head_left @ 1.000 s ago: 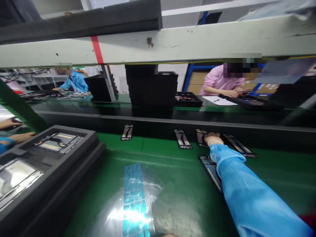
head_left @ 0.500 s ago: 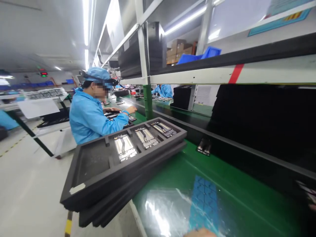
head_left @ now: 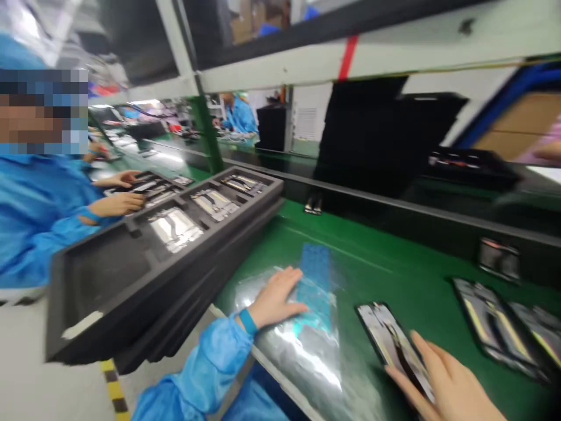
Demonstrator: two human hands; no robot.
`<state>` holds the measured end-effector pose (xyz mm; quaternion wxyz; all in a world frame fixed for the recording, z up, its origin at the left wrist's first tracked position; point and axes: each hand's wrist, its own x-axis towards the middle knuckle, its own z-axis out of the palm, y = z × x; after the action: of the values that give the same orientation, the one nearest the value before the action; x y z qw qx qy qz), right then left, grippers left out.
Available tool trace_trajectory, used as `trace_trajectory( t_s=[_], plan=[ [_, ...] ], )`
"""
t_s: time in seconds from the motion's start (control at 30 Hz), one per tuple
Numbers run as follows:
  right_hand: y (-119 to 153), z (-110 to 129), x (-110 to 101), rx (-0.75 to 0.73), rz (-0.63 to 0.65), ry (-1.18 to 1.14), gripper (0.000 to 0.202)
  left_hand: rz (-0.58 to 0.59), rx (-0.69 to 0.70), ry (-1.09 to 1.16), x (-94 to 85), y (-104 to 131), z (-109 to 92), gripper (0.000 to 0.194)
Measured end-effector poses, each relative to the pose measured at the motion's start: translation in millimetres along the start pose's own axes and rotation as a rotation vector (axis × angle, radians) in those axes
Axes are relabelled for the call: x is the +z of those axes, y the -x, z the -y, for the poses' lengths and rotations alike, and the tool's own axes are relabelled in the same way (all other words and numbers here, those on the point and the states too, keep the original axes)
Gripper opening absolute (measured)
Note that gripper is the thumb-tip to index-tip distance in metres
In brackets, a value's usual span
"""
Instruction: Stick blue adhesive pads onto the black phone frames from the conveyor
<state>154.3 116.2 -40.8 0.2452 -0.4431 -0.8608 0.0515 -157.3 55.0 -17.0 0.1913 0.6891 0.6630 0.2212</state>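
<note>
One slim panel (head_left: 385,330), right of the blue sheet (head_left: 316,266), slants lengthwise away and leftward from the nearer right hand (head_left: 456,383), whose grip holds its near end, thumb and fingers astride, while the left hand (head_left: 274,299) sits open, fingers relaxed, by that sheet!

In front of me runs a green bench (head_left: 377,275). On its left, dark foam trays (head_left: 210,240) are stacked, jutting past the near edge. Beside them lies a clear sheet (head_left: 276,362) with a blue strip (head_left: 315,269). One panel (head_left: 312,205) lies near the back; three others (head_left: 493,318) lie to my right. I cannot tell whether the panel in my right hand (head_left: 451,380) touches the bench.
</note>
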Motion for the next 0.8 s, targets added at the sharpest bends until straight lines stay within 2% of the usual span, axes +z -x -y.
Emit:
trace_trajectory(
  t_s=[0.07, 0.1, 0.17, 0.27, 0.37, 0.5, 0.67, 0.8],
  plan=[
    [-2.8, 18.5, -10.7, -0.02, 0.111, -0.012, 0.039, 0.038, 0.024, 0.011, -4.3, -8.1, 5.6, 0.073],
    [-10.3, 28.5, -13.1, -0.034, 0.18, -0.044, 0.028, 0.062, 0.043, 0.009, -4.4, -12.5, 7.6, 0.075],
    [-31.2, 47.6, -12.6, -0.092, 0.274, -0.082, 0.022, 0.107, 0.081, -0.007, -1.5, -19.4, 8.1, 0.084],
    [-59.2, 68.7, -4.1, -0.145, 0.304, -0.034, 0.017, 0.149, 0.114, -0.047, 6.0, -21.2, 2.1, 0.095],
    [-70.3, 78.3, 5.8, -0.146, 0.306, -0.001, 0.017, 0.157, 0.143, -0.081, 13.0, -13.6, -6.3, 0.098],
    [-66.7, 79.1, 14.8, -0.155, 0.333, -0.002, 0.017, 0.132, 0.229, -0.146, 24.2, -3.0, -16.0, 0.087],
    [-55.4, 77.0, 20.1, -0.145, 0.323, -0.031, 0.013, 0.095, 0.196, -0.152, 35.2, -3.8, -24.3, 0.074],
    [-46.0, 78.2, 22.6, -0.131, 0.287, -0.079, 0.019, 0.028, 0.168, -0.141, 34.5, -3.9, -30.1, 0.041]
  ],
)
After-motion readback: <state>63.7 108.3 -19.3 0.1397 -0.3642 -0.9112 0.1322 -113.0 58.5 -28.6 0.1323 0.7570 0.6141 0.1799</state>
